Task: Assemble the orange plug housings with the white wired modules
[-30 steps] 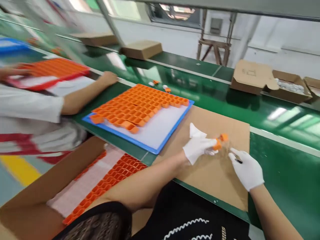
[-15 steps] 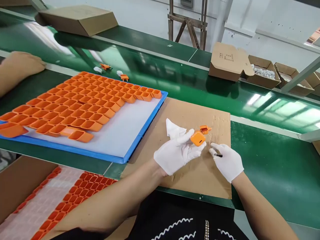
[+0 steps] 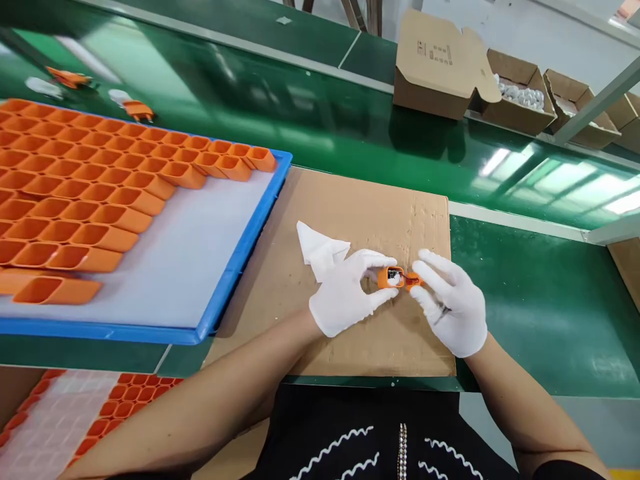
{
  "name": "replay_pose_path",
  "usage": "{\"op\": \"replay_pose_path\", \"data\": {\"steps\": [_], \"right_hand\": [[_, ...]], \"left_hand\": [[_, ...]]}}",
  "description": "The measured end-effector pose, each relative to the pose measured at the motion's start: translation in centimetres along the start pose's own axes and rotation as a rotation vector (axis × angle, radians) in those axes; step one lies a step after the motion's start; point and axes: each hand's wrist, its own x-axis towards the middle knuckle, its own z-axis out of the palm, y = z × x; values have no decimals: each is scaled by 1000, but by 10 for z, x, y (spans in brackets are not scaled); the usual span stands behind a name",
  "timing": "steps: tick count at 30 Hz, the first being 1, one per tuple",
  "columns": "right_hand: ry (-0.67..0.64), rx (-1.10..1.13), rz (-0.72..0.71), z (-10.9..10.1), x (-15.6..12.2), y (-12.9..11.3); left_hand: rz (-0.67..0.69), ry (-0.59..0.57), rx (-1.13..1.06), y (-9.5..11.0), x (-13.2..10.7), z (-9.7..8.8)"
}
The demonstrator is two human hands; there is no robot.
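Observation:
Both my hands wear white gloves and meet over a brown cardboard sheet (image 3: 350, 200). My left hand (image 3: 347, 293) pinches a small orange plastic shell (image 3: 391, 277) with a white piece showing inside it. My right hand (image 3: 453, 303) closes its fingertips on a smaller orange part (image 3: 413, 281) that touches the shell's right side; a thin dark tool also seems tucked in its fingers. A crumpled white cloth (image 3: 320, 250) lies on the cardboard just left of my left hand.
A blue tray (image 3: 235, 267) at left carries rows of several orange shells (image 3: 95, 193). Behind runs a green conveyor belt (image 3: 325, 120) with loose orange parts (image 3: 137, 110) on it. Open cardboard boxes (image 3: 440, 63) stand at the back right. A box of orange shells (image 3: 130, 400) sits below left.
The view has swung right and down, and a co-worker's arm has left the frame. My right hand moved in and took the small orange part, bringing it against the shell in my left hand.

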Motion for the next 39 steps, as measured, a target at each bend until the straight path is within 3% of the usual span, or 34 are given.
{"op": "replay_pose_path", "data": {"steps": [5,9,14,17,19,22,25,27,29,34,39], "right_hand": [[-182,1,63,7,-1,3],[-220,-117,41,9,-4,0],[-87,-65,86,4,-1,-12],[-18,169,238,-5,5,-15],[30,338,416,-8,8,-14],[15,586,693,-7,10,-11],[-88,745,807,-3,9,-11],[-161,704,769,-2,7,-12],[-176,521,624,-3,5,-13],[-31,-53,196,-7,2,-10],[-96,-116,-55,-7,-1,-3]], "left_hand": [[88,-63,-18,8,-3,-3],[-76,-152,-57,15,-8,0],[-259,-212,-189,18,-8,2],[-308,-179,-220,15,-1,-8],[-318,-186,-228,13,6,-17],[-286,-321,-420,15,13,-26],[-270,-441,-686,17,13,-25],[-282,-459,-792,17,11,-21],[-289,-448,-839,16,10,-19],[-292,-431,-809,16,13,-21],[-363,-452,-809,15,10,-21]]}}
